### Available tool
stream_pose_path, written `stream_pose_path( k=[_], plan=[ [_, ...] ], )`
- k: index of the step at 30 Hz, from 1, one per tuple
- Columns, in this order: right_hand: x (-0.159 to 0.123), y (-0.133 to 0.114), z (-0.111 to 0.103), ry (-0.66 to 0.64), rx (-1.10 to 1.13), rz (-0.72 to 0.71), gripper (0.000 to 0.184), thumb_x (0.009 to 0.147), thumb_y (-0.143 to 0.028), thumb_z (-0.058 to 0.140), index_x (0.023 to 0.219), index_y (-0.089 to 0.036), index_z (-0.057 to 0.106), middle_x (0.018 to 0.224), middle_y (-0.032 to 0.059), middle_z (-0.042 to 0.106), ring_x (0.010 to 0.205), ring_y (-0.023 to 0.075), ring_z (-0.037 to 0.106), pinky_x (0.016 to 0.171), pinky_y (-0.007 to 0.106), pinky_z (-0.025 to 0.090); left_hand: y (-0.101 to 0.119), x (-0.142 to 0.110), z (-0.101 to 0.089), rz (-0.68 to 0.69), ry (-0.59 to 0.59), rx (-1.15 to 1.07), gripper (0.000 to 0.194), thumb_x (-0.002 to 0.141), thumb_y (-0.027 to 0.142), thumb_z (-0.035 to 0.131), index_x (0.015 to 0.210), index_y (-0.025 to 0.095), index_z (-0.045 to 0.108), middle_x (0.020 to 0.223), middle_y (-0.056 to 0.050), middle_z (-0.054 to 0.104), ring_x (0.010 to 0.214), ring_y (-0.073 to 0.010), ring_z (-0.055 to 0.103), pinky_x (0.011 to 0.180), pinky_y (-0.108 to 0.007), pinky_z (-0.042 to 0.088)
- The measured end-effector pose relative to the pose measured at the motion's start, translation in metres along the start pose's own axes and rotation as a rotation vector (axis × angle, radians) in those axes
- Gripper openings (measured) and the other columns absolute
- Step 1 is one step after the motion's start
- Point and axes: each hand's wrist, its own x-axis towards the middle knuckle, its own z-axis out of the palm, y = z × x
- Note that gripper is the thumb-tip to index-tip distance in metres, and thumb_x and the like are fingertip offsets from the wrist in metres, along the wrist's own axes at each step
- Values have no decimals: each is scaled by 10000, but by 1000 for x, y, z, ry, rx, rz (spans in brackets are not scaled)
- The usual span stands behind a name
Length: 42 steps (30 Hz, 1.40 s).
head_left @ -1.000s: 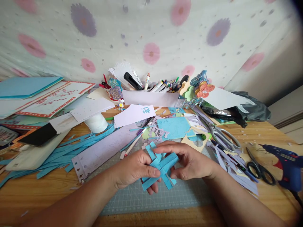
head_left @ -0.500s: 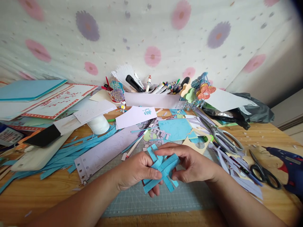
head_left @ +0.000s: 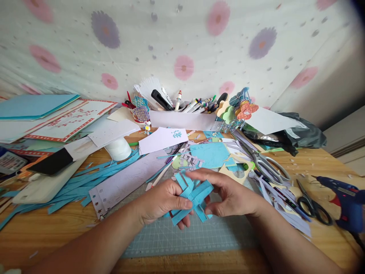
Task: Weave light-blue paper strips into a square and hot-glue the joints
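Note:
Blue paper strips woven into a cross-shaped piece [head_left: 195,198] sit over the cutting mat, their ends sticking out on several sides. My left hand [head_left: 168,199] pinches the piece from the left, thumb pressed on top and fingertips showing beneath. Curled around its right side is my right hand [head_left: 228,194], with the index finger at the top strip ends and the thumb by the lower right ones. Part of the weave's underside is hidden by my fingers.
A grey cutting mat [head_left: 199,238] lies below. Scissors [head_left: 313,207], larger scissors [head_left: 266,163] and a glue gun [head_left: 342,201] are on the right. Loose blue strips [head_left: 82,186], a white thread spool [head_left: 118,148] and a phone [head_left: 51,161] lie left. Pens [head_left: 199,104] stand behind.
The camera view has shifted slightly. The woven piece is tilted and raised a little, and my right fingers have loosened somewhat around its right side. My left thumb stays pressed on it.

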Motion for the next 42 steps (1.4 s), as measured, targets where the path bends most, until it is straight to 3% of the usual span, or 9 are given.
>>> stream_pose_path(
  k=[3, 6, 9, 16, 21, 27, 34, 38, 42],
  plan=[
    [-2, 4, -5, 162, 87, 16, 809, 773, -230, 696, 1452, -341, 270, 1346, 75, 435, 778, 94, 541, 645, 212, 485, 9, -3, -9, 79, 105, 32, 341, 682, 448, 727, 710, 110, 687, 598, -66, 695, 485, -144, 622, 466, -225, 479],
    [2, 9, -1, 263, -166, 77, 377, 832, -258, 636, 1204, -234, 578, 1073, 54, 593, 679, 89, 498, 619, 220, 428, 17, -5, -18, 201, 287, 6, 300, 694, 414, 730, 705, 117, 691, 624, -62, 706, 520, -151, 633, 514, -244, 491],
    [9, 10, 15, 100, -572, 156, 110, 853, -213, 594, 898, -177, 687, 843, 42, 619, 769, 142, 542, 695, 255, 416, 20, -4, -22, 264, 431, -32, 273, 693, 392, 737, 725, 124, 692, 660, -57, 714, 566, -164, 648, 551, -259, 496],
    [18, 5, 38, -12, -949, 245, 94, 824, -217, 618, 901, -185, 662, 915, 52, 619, 873, 202, 555, 716, 281, 401, 17, 1, -21, 302, 534, -25, 284, 717, 409, 715, 728, 128, 671, 695, -60, 713, 617, -184, 655, 584, -282, 477],
    [18, 8, 38, -10, -910, 287, 28, 813, -165, 607, 786, -172, 603, 861, 30, 614, 815, 172, 550, 683, 255, 383, 15, 1, -20, 262, 533, -25, 304, 727, 430, 702, 724, 127, 668, 690, -58, 711, 601, -171, 645, 571, -266, 455],
    [17, 11, 39, 59, -799, 320, 133, 767, -67, 575, 848, -171, 592, 860, 29, 612, 775, 155, 532, 676, 247, 373, 17, 0, -15, 267, 528, -40, 300, 705, 411, 719, 701, 118, 656, 663, -58, 708, 563, -156, 635, 554, -251, 445],
    [12, 0, 33, 5, -640, 225, 175, 806, -55, 495, 771, -176, 616, 780, 18, 589, 746, 137, 533, 676, 230, 389, 17, 1, -15, 259, 533, -50, 298, 700, 408, 723, 715, 116, 668, 669, -65, 716, 575, -167, 645, 571, -267, 470],
    [8, -8, 25, 117, -464, 186, 122, 819, -76, 500, 813, -173, 575, 818, 12, 569, 720, 113, 507, 660, 213, 399, 18, 1, -14, 261, 533, -43, 303, 704, 407, 717, 741, 109, 685, 661, -70, 714, 581, -167, 647, 572, -263, 467],
    [8, -6, 23, 332, -266, 208, 114, 885, -249, 512, 799, -174, 515, 724, -6, 516, 654, 105, 456, 588, 204, 377, 16, 1, -12, 252, 524, -26, 305, 700, 411, 708, 744, 111, 683, 651, -63, 709, 566, -168, 646, 554, -258, 459]
  ],
)
